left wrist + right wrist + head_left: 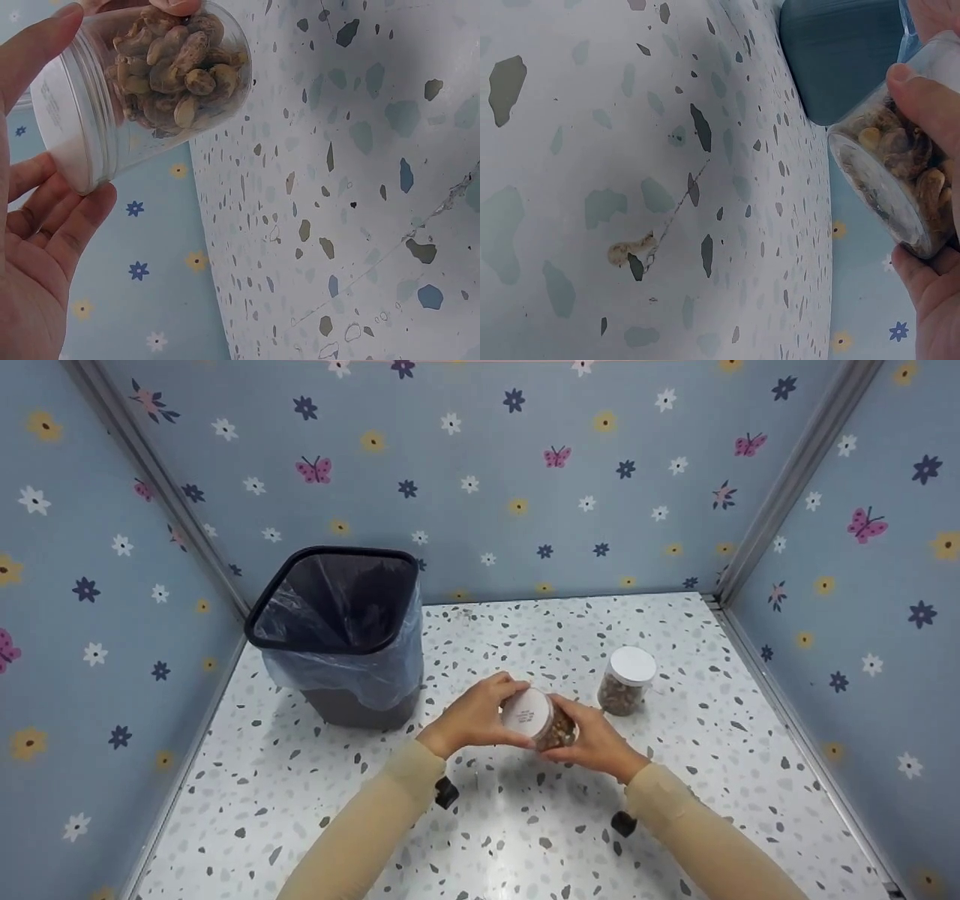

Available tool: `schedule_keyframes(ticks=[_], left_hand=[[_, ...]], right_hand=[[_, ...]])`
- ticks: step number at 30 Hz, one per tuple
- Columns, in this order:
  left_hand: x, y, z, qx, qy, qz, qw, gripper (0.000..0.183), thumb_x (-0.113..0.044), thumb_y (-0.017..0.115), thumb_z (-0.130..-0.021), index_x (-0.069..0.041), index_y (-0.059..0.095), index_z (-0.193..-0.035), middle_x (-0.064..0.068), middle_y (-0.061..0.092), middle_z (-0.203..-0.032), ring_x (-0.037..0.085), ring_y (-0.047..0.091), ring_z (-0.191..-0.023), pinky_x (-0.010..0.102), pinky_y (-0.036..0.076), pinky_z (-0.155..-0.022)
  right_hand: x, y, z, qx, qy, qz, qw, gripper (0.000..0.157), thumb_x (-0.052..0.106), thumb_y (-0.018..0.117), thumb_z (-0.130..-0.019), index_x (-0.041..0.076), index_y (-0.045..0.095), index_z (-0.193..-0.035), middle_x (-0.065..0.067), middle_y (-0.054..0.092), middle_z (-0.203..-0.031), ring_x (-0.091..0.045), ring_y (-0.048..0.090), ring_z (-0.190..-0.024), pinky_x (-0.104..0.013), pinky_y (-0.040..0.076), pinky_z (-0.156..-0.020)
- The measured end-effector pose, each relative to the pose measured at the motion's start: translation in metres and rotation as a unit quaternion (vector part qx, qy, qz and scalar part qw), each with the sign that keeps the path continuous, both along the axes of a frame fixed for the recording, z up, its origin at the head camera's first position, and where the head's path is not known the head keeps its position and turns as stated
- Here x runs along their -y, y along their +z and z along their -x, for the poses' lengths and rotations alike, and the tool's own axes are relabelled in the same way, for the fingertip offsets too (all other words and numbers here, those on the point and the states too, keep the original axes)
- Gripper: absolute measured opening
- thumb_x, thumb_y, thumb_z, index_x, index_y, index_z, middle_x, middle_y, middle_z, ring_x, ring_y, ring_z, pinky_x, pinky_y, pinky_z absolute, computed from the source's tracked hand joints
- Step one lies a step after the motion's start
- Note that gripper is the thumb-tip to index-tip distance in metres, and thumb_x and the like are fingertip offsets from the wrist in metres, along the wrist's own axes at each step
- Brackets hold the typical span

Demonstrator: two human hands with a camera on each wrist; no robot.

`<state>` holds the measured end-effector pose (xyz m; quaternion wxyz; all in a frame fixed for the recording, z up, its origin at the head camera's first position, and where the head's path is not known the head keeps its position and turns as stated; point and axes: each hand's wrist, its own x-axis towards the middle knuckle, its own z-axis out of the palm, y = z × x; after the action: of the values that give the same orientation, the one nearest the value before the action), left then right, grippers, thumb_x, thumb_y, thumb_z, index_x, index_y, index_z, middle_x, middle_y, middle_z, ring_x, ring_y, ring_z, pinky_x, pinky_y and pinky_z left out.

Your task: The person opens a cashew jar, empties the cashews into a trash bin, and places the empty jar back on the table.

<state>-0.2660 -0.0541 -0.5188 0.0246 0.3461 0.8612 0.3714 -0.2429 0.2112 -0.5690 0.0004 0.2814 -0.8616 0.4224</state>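
between fingers, a tilted jar

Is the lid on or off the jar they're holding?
On: the white lid caps the jar. I can't tell whether it's tight.

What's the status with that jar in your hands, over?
Left hand gripping white lid; right hand gripping clear nut jar. Jar tilted, lid on. Second white-lidded jar and lined trash bin stand apart, blocking nothing.

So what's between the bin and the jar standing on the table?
In the head view, the left hand and right hand show there, holding another jar.
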Motion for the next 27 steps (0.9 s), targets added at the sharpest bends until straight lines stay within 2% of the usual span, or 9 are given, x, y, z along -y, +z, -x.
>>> schedule_keyframes(ticks=[5, 9, 17, 23, 27], left_hand=[[-0.001, -0.001, 0.0, 0.002, 0.019, -0.017, 0.9997, 0.089, -0.044, 0.103, -0.071, -0.004, 0.069, -0.142, 0.007, 0.067, -0.115, 0.018, 0.061, -0.102, 0.029, 0.061, -0.083], [-0.001, -0.001, -0.001, 0.015, 0.028, -0.024, 0.9992, 0.089, -0.044, 0.103, -0.07, -0.005, 0.069, -0.142, 0.007, 0.068, -0.118, 0.019, 0.062, -0.104, 0.031, 0.062, -0.084], [-0.005, -0.003, -0.004, 0.044, 0.071, -0.029, 0.9961, 0.093, -0.052, 0.1, -0.072, -0.004, 0.067, -0.144, 0.009, 0.067, -0.119, 0.018, 0.062, -0.101, 0.037, 0.062, -0.085], [-0.011, -0.005, -0.004, 0.073, 0.11, -0.051, 0.99, 0.079, -0.052, 0.099, -0.073, -0.005, 0.072, -0.13, 0.007, 0.067, -0.112, 0.017, 0.065, -0.096, 0.034, 0.063, -0.081], [-0.013, -0.007, -0.005, 0.076, 0.124, -0.058, 0.9876, 0.071, -0.054, 0.098, -0.074, -0.007, 0.073, -0.122, 0.006, 0.067, -0.109, 0.015, 0.066, -0.092, 0.031, 0.061, -0.076]], right_hand=[[0.002, 0.001, 0.0, 0.004, -0.008, 0.009, 1.0, 0.095, 0.017, 0.099, -0.077, 0.007, 0.052, -0.159, -0.014, 0.066, -0.151, -0.034, 0.066, -0.135, -0.056, 0.053, -0.116], [0.004, 0.001, 0.0, 0.006, -0.013, 0.008, 1.0, 0.095, 0.016, 0.099, -0.077, 0.007, 0.052, -0.159, -0.014, 0.066, -0.151, -0.033, 0.066, -0.135, -0.055, 0.053, -0.116], [0.005, -0.002, 0.0, -0.02, -0.028, 0.003, 0.999, 0.091, 0.016, 0.098, -0.079, 0.004, 0.053, -0.158, -0.015, 0.068, -0.147, -0.031, 0.068, -0.131, -0.052, 0.057, -0.111], [0.008, -0.004, 0.001, -0.044, -0.047, 0.001, 0.998, 0.091, 0.015, 0.099, -0.078, 0.001, 0.053, -0.156, -0.018, 0.068, -0.147, -0.033, 0.069, -0.13, -0.051, 0.058, -0.111], [0.009, -0.004, 0.001, -0.043, -0.056, 0.001, 0.998, 0.091, 0.016, 0.099, -0.078, 0.0, 0.054, -0.156, -0.019, 0.067, -0.147, -0.034, 0.068, -0.132, -0.05, 0.056, -0.114]])
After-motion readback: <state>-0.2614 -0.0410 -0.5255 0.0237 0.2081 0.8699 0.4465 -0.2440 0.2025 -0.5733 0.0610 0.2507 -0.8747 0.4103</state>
